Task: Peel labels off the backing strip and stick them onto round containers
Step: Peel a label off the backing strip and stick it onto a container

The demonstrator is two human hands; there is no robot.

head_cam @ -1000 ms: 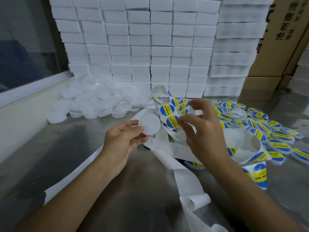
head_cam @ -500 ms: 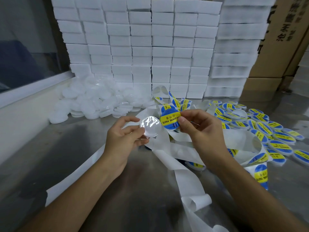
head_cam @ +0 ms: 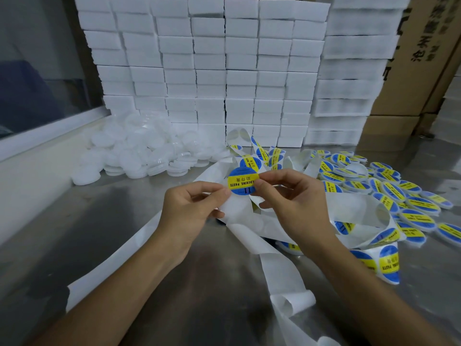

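My left hand (head_cam: pixel 192 211) grips a small round container, now almost hidden behind a round blue and yellow label (head_cam: pixel 242 181) that lies over its face. My right hand (head_cam: pixel 291 198) pinches the label's right edge with thumb and forefinger. Both hands hover above the metal table (head_cam: pixel 139 233), over the white backing strip (head_cam: pixel 272 260), which loops across the table and still carries labels (head_cam: pixel 388 262) on the right. A pile of bare white containers (head_cam: pixel 139 156) lies at the back left. Labelled containers (head_cam: pixel 389 193) are spread out at the right.
A wall of stacked white boxes (head_cam: pixel 224 71) closes the back of the table. Brown cartons (head_cam: pixel 419 58) stand at the far right. A white ledge under a window (head_cam: pixel 32 151) runs along the left side.
My right hand peeled a label off the strip and carried it left onto the container in my left hand; the container's face, bare before, is now covered by the label.
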